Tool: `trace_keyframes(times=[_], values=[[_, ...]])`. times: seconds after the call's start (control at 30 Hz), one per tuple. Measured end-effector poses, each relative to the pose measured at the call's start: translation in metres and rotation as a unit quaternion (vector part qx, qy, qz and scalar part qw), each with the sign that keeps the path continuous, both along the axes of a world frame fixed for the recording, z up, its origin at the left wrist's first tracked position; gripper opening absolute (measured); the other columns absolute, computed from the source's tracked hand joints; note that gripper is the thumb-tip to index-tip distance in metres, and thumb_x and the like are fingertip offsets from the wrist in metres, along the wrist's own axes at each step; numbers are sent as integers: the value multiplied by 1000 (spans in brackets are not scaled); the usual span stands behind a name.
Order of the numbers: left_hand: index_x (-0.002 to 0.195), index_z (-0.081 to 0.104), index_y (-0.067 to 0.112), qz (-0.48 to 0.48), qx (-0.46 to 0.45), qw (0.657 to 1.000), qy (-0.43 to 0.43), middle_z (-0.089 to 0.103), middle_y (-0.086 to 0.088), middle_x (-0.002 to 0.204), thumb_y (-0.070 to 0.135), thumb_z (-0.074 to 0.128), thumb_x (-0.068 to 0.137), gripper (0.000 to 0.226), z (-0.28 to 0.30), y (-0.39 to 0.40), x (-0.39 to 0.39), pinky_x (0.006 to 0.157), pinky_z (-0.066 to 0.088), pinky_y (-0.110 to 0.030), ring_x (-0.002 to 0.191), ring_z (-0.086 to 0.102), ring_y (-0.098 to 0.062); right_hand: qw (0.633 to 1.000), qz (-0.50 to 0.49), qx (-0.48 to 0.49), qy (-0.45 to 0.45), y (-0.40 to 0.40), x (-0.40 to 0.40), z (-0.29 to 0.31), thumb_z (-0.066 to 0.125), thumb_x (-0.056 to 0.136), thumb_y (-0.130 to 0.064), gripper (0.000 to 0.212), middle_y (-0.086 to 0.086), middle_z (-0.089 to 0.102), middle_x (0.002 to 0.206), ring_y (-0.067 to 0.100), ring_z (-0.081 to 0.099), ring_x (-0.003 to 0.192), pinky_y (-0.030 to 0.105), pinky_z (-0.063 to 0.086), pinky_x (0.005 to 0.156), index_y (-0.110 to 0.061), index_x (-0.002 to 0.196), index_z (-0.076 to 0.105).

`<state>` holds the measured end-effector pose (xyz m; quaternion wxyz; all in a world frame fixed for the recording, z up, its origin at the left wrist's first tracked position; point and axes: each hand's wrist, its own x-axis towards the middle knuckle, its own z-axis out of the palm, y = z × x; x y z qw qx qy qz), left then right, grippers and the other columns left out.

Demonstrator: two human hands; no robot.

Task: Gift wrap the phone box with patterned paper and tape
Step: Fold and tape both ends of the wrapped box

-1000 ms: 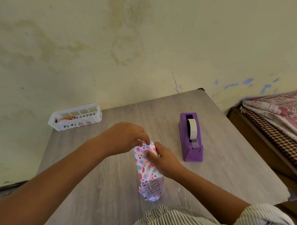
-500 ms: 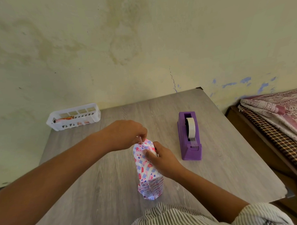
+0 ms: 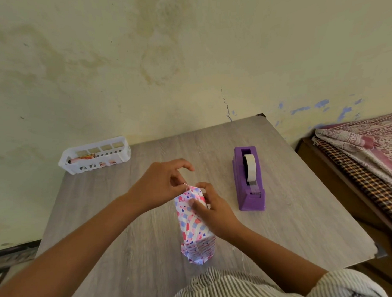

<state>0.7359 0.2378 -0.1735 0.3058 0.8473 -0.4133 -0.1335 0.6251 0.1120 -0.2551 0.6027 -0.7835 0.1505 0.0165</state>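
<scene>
Two bare hands work my heart-patterned paper-wrapped phone box (image 3: 194, 224) on the grey wood-grain table (image 3: 293, 222). Left hand (image 3: 162, 185) pinches its far paper flap; right hand (image 3: 211, 211) grips its side, thumb pressing on top.

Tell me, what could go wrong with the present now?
The wrapped box stands on its end, so it might tip over. The left hand only pinches the top paper flap while the right hand holds the side; letting go could let the fold spring open. The tape dispenser sits apart, so reaching it means freeing a hand.
</scene>
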Motion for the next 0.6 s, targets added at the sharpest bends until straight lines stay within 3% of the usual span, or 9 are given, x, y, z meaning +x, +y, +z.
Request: trace_keyframes(times=[0.1,0.23,0.33,0.47,0.6], values=[[109,60,28,54,-56,997,20,72,9,80,13,73,78,37,-14,4,-8,71,53,-14,75,67,0,1000,-12,2,-15,1,-2,-2,49,94,-43,34,-15,58,102,5,66,85,21,57,73,-31,122,35],[114,62,22,89,-111,971,193,71,5,102,19,75,75,41,-41,12,-10,82,55,-29,95,67,-9,999,-19,-1,-27,0,-5,-3,52,92,-42,41,-13,58,104,6,66,89,23,57,75,-24,126,37],[106,67,23,90,-120,949,278,73,5,99,30,68,73,33,-54,13,-19,78,56,-28,93,69,-15,1000,-16,-3,-24,1,-4,-3,52,90,-48,46,-12,60,104,7,67,90,24,57,77,-24,126,36],[105,69,19,126,-147,933,303,74,5,92,34,63,75,33,-62,6,-27,70,55,-23,84,71,-15,1000,-14,-17,-18,0,-4,-4,52,92,-44,44,-8,60,108,8,67,91,22,57,77,-23,127,36],[107,69,19,149,-155,935,281,74,6,91,24,62,85,23,-66,2,-30,71,56,-23,83,71,-13,1000,-2,-7,-18,-1,-6,-1,53,94,-37,33,-6,60,108,7,65,90,23,56,79,-29,120,37]])
